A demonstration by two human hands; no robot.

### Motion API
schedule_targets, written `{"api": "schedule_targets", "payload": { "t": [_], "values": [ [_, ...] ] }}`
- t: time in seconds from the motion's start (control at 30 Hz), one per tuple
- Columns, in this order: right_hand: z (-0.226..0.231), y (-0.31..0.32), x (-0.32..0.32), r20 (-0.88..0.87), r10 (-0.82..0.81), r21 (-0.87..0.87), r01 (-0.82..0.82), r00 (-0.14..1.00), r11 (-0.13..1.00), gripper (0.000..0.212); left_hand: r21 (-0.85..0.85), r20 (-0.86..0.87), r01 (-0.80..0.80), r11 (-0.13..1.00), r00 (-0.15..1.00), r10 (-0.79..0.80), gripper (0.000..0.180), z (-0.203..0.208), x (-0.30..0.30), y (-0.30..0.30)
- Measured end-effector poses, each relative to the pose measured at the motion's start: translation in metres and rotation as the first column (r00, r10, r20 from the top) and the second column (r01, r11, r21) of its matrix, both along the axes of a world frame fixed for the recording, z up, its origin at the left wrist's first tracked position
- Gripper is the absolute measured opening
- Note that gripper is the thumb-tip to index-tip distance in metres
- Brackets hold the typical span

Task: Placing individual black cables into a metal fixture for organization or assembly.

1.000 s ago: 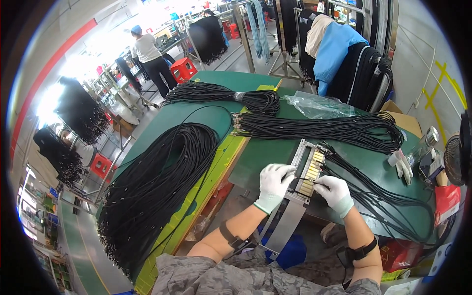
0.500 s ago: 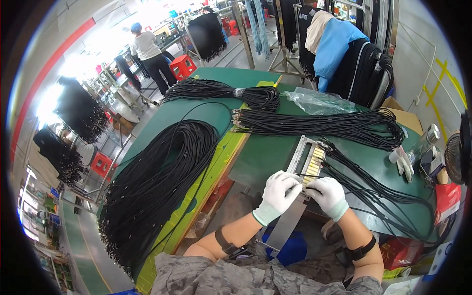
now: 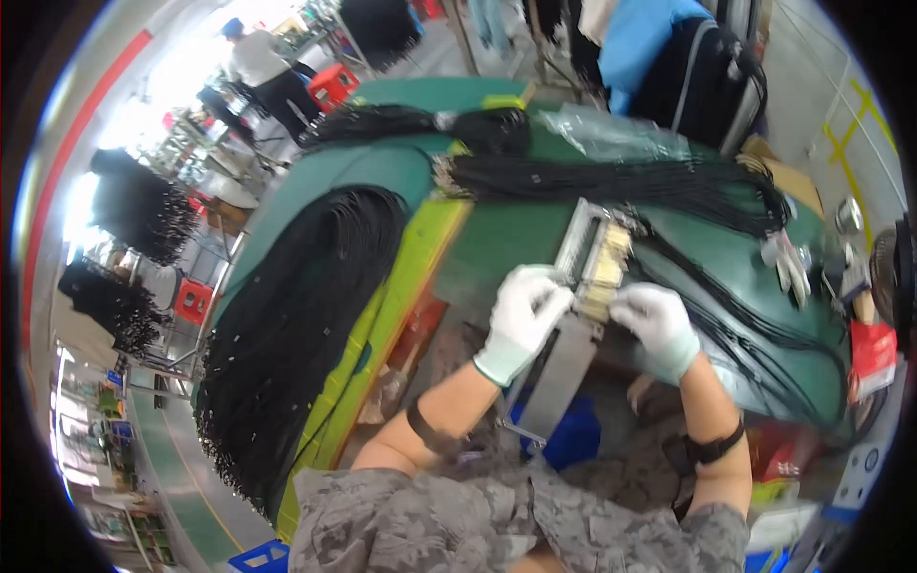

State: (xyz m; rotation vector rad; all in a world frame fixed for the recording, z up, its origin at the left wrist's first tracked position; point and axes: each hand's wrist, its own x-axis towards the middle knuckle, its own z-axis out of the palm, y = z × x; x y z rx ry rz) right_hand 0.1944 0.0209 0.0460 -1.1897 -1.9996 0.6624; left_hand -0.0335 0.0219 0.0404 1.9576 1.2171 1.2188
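My left hand [image 3: 527, 315], in a white glove, is at the left side of a metal fixture [image 3: 578, 234]. Its thumb and fingers are curled toward each other, and what they grip, if anything, is too blurred to see. At the fixture's right side, my right hand [image 3: 659, 323], gloved too, has its fingertips bunched beside the row of pale yellow blocks [image 3: 604, 263]. Whatever may be between those fingertips is hidden. Thin black cables [image 3: 712, 286] lie from the fixture's far end toward the right.
A large bundle of black cables [image 3: 306, 306] lies on the left, beside a yellow-green strip [image 3: 420, 258]. Another bundle [image 3: 611, 181] stretches across the green table [image 3: 506, 239], with a clear plastic bag [image 3: 611, 134] behind it. A person [image 3: 267, 72] stands far left.
My hands have moved apart, left and right, from close together over the fixture. The black cable seen between them is no longer visible there. The whole view has shifted, with the table higher in it.
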Motion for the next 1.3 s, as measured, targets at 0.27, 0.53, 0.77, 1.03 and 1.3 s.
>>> {"api": "schedule_targets", "payload": {
  "t": [0.27,0.53,0.77,1.03,1.3],
  "values": [
    [0.0,0.004,-0.006,0.181,-0.047,0.187,0.012,0.982,0.982,0.009,-0.212,0.19,0.008,0.977,0.981,0.033,0.014,-0.015,0.007,-0.002],
    [-0.004,0.002,-0.004,0.253,-0.05,0.146,0.013,0.966,0.989,0.009,0.144,-0.174,-0.116,0.983,0.975,0.141,0.012,-0.021,0.001,0.011],
    [-0.014,0.009,-0.003,0.358,-0.108,0.227,0.025,0.927,0.973,0.007,0.067,-0.149,-0.112,0.991,0.981,0.121,0.016,-0.031,-0.007,0.011],
    [-0.009,0.008,-0.01,0.335,-0.125,0.303,0.019,0.934,0.953,0.006,0.069,-0.125,-0.134,0.989,0.982,0.141,0.018,-0.034,-0.008,0.012],
    [-0.015,0.008,-0.016,0.473,-0.159,0.361,-0.026,0.867,0.932,0.005,0.016,-0.112,-0.079,0.997,0.99,0.08,0.02,-0.031,-0.006,0.011]
  ]
}}
